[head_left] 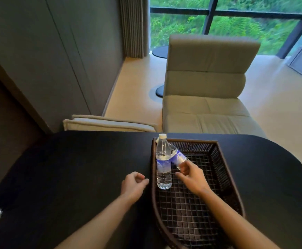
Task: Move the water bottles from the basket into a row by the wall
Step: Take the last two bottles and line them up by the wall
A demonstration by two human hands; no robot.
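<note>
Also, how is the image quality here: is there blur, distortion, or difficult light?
Head view: wide-angle bending curves the table edge and the basket rim; the bright window leaves the dark tabletop dim; the greenery outside is smeared. The upright bottle is fairly sharp, while the right hand on the tilted bottle and the left hand look slightly soft.

Woven basket (224, 164) — clear glossy bottles (163, 164)

Daylight from the window (236, 24); dim, dark table (74, 168) — soft motion blur; wide-angle bending at edges
</note>
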